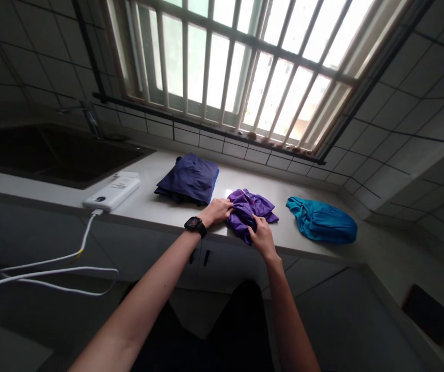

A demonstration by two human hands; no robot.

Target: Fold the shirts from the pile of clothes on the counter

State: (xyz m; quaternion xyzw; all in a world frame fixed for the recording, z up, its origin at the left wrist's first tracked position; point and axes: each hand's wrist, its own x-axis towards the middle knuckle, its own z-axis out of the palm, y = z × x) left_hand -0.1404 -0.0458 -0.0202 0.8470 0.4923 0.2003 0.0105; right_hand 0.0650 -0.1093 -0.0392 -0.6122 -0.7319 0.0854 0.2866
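A crumpled piece of thin, shiny purple fabric [242, 213] lies on the white counter [280, 181], near its front edge. My left hand [218, 210], with a black watch on the wrist, grips its left side, the fingertips partly sunk in the folds. At the front right, my right hand [263, 236] pinches the fabric between thumb and fingers. To the left sits a dark navy fabric bundle [189, 179], folded flat into a rough square. A bunched teal fabric bundle [322, 220] rests to the right, apart from my hands.
A white power bank [112, 192] with a white cable [87, 235] hanging off the edge lies at the left, beside a dark sink [51, 155] and tap [91, 121]. Behind the counter is a barred window [230, 77]. A dark flat object [425, 313] lies at the lower right.
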